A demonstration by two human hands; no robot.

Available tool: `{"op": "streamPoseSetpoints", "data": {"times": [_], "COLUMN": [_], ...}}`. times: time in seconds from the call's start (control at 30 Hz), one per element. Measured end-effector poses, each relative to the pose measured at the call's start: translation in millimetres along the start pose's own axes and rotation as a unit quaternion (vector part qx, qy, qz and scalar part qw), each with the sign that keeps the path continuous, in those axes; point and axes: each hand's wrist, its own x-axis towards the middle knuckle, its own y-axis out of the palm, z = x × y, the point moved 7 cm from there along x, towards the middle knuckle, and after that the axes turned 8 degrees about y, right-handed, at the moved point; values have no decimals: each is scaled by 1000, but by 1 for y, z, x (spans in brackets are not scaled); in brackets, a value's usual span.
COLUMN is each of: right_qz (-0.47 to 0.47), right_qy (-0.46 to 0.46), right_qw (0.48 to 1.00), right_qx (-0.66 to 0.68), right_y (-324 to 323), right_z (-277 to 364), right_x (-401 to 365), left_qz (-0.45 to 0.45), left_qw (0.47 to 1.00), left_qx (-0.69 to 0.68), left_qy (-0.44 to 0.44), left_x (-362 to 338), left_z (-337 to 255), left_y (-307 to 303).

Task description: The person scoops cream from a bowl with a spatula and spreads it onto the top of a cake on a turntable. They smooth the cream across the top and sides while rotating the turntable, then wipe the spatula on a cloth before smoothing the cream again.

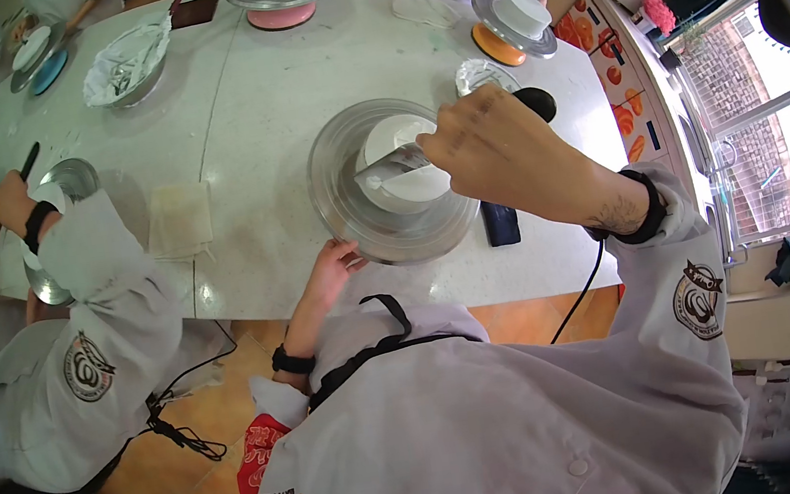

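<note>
A round white frosted cake [387, 137] stands on a clear, ridged cake turntable [338, 199] in front of me. My right hand [495, 150] is closed around an icing spatula [383, 172]. The metal blade lies over the cake's top, and a black handle end sticks out behind my knuckles. Low on the near left, my left hand [329, 268] has its bent fingers at the turntable's rim, thumb and fingertips close together on the edge. My right hand hides the cake's right side.
A lined bowl [495, 76] and a dark blue object [501, 222] lie right of the turntable. A folded cloth [179, 220] is to the left, near a co-worker's sleeve [103, 253]. Farther back are a lined bowl [127, 67] and other cake turntables [282, 15].
</note>
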Motion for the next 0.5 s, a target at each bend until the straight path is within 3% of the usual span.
{"op": "streamPoseSetpoints", "data": {"times": [0.07, 0.13, 0.27, 0.37, 0.43, 0.5], "right_qz": [-1, 58, 39, 101, 63, 89], "right_qy": [5, 22, 35, 56, 139, 255], "right_qw": [1000, 997, 998, 992, 968, 945], "right_qx": [19, 35, 48, 48, 200, 183], "right_y": [-3, 2, 2, 2, -12, -16], "right_z": [-1, -3, -7, -22, -56, -93], "right_x": [-1, -1, -11, -25, -42, -64], "left_qz": [-10, -9, 15, 6, 0, -4], "left_qw": [1000, 1000, 1000, 1000, 1000, 999], "left_qx": [9, 4, -9, 3, 10, 15], "left_qy": [0, 0, 3, -18, -27, -35], "left_x": [-2, 0, 2, 0, -1, 1], "left_z": [-2, 0, 8, 6, 2, 2], "left_y": [3, -3, -13, -9, -1, 4]}}
